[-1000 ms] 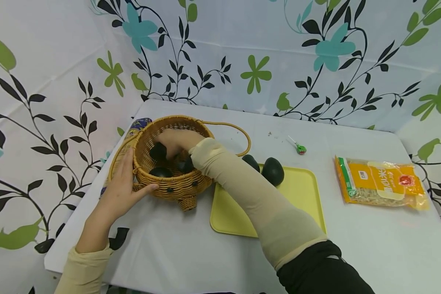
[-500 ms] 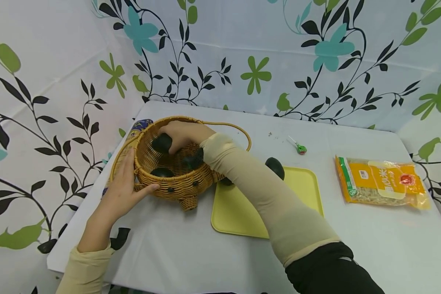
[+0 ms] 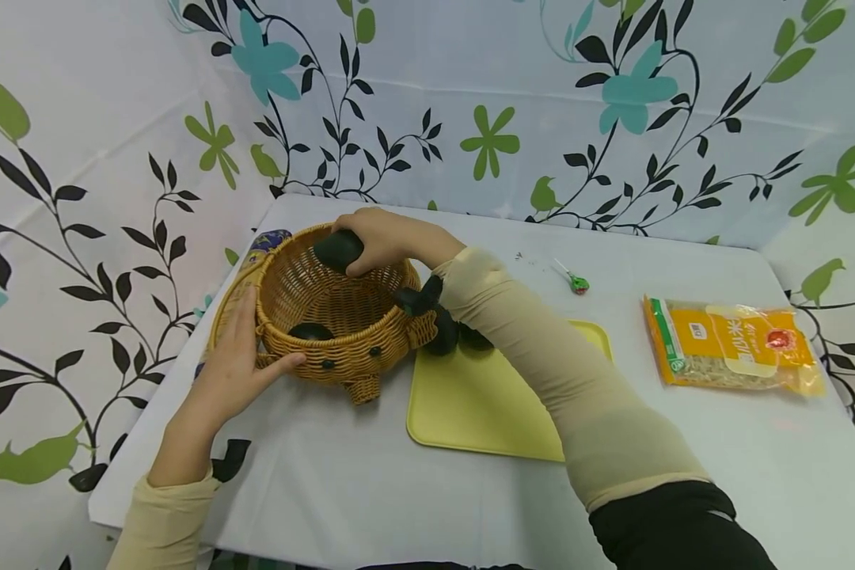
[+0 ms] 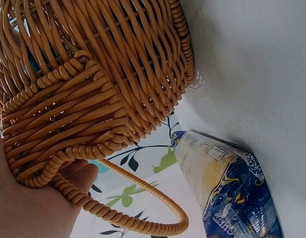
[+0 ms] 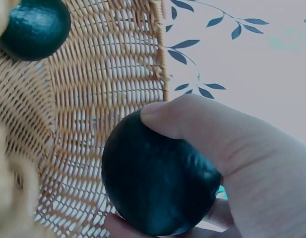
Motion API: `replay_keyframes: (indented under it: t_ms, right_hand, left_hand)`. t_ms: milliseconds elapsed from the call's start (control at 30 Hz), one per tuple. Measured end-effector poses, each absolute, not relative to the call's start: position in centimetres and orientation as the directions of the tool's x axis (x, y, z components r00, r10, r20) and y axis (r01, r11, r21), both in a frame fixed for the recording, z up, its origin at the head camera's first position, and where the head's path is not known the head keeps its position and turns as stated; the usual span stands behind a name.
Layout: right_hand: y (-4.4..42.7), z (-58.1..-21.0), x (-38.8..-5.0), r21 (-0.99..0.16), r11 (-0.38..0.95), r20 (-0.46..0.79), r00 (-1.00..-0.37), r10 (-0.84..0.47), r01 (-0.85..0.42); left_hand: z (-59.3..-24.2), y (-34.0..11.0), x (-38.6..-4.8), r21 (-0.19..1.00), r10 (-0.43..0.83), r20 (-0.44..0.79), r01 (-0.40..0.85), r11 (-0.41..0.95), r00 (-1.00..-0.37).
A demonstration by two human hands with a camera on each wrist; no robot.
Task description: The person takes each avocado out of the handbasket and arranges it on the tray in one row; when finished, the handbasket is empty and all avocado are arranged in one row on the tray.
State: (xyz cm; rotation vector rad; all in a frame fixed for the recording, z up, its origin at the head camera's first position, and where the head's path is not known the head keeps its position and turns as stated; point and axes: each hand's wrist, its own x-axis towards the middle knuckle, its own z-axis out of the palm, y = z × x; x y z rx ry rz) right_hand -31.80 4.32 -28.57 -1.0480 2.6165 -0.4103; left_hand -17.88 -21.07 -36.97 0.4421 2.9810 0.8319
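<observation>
In the head view my right hand (image 3: 392, 241) grips a dark green avocado (image 3: 338, 250) above the back rim of a wicker basket (image 3: 370, 346). The right wrist view shows the thumb over the top of this avocado (image 5: 160, 173) and the fingers beneath it. Another avocado (image 3: 311, 332) lies inside the basket near the front. My left hand (image 3: 231, 360) holds the basket's left side; in the left wrist view its thumb and fingers go around the ear-shaped wicker flap (image 4: 68, 111). Two avocados (image 3: 442, 332) show on the yellow tray (image 3: 484, 412), partly hidden by the basket and right arm.
A blue and yellow packet (image 3: 271, 240) lies behind the basket's left side. Toward the back is a green lollipop (image 3: 579, 283). An orange bag of grain (image 3: 737, 346) lies at the right of the white table (image 3: 313, 475). The basket's loop handle (image 4: 162, 198) sticks out.
My right hand has risen from inside the basket toward its back rim, still gripping the avocado. The right forearm has shifted right, uncovering avocados beside the basket. The left hand stays on the basket.
</observation>
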Motion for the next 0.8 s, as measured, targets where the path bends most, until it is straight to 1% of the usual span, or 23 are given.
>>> replay_keyframes:
  t_ms: [367,633,800]
  right_hand:
    - [7.6,-26.4,-30.4,-0.424,0.696,0.010,-0.772,-0.636,-0.579]
    - [10.0,-25.8,-29.1,-0.471,0.711,0.057,-0.822,-0.567,-0.523]
    - [11.0,-25.6,-28.5,-0.494,0.707,0.089,-0.838,-0.538,-0.506]
  left_hand:
    - [-37.1,-21.1,-18.0,0.513,0.272,0.083,0.275,0.813,-0.959]
    - [-37.2,-21.1,-18.0,0.522,0.278,0.093,0.284,0.804,-0.956]
    - [-37.2,-21.1,-18.0,0.525,0.278,0.095,0.285,0.802,-0.956]
